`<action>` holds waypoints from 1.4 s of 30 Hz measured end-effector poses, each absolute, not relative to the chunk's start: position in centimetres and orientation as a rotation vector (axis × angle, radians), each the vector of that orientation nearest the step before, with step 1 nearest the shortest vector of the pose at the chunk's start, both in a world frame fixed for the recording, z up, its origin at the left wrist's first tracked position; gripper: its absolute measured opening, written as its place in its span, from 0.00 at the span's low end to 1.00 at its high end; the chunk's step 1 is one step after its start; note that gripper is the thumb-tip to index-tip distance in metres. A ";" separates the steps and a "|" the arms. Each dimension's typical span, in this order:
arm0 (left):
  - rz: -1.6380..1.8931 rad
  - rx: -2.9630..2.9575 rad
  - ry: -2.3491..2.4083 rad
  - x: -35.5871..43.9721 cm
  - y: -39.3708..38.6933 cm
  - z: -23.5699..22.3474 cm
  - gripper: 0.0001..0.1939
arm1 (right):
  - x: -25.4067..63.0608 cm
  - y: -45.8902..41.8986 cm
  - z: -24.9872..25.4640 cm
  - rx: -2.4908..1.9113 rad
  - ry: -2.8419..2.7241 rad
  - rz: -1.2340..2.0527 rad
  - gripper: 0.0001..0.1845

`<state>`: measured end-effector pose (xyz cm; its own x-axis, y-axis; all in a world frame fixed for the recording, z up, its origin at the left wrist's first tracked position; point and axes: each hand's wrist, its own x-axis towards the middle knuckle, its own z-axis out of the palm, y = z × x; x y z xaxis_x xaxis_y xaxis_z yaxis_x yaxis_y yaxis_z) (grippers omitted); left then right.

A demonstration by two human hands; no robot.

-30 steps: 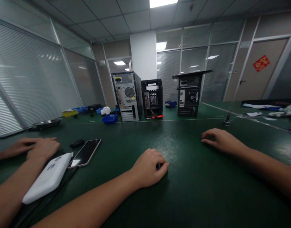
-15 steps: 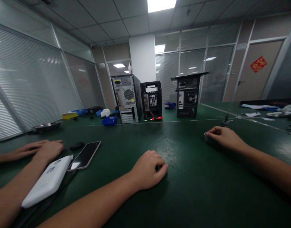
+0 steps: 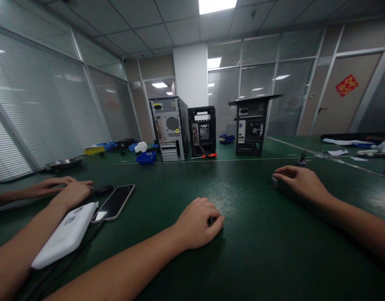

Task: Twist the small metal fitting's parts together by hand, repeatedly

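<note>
My left hand (image 3: pixel 198 224) rests on the green table (image 3: pixel 242 259), its fingers curled inward. Something dark and small shows in the gap between thumb and fingers, but I cannot make out what it is. Farther right, my right hand (image 3: pixel 301 182) has thumb and fingertips at a small grey cylinder (image 3: pixel 274 182) on the tabletop. Just behind that hand stands a small dark metal piece with an upright pin (image 3: pixel 302 158).
Three computer cases, a silver-backed one (image 3: pixel 170 129), a black one (image 3: pixel 203 131) and another black one (image 3: pixel 250 129), stand beyond a red screwdriver (image 3: pixel 209 155). A phone (image 3: pixel 115 202), white power bank (image 3: pixel 67 234) and another person's hands (image 3: pixel 75 194) are at left.
The view has shifted slightly. My right fingertips sit a little higher, and more of the grey cylinder shows. My left hand keeps its curled pose. The other person's hands shift slightly right.
</note>
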<state>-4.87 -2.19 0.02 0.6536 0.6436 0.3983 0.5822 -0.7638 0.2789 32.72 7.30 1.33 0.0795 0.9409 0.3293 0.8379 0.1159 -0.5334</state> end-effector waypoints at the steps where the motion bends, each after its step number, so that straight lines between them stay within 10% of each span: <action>1: 0.736 2.743 1.022 -4.9 -2.2 0.0 0.14 | 32.7 7.2 1.3 -1.730 -1.763 0.213 0.25; 42: 0.732 2.728 1.053 -4.8 -2.4 0.1 0.13 | 32.2 8.6 -0.6 -1.545 -1.405 0.681 0.17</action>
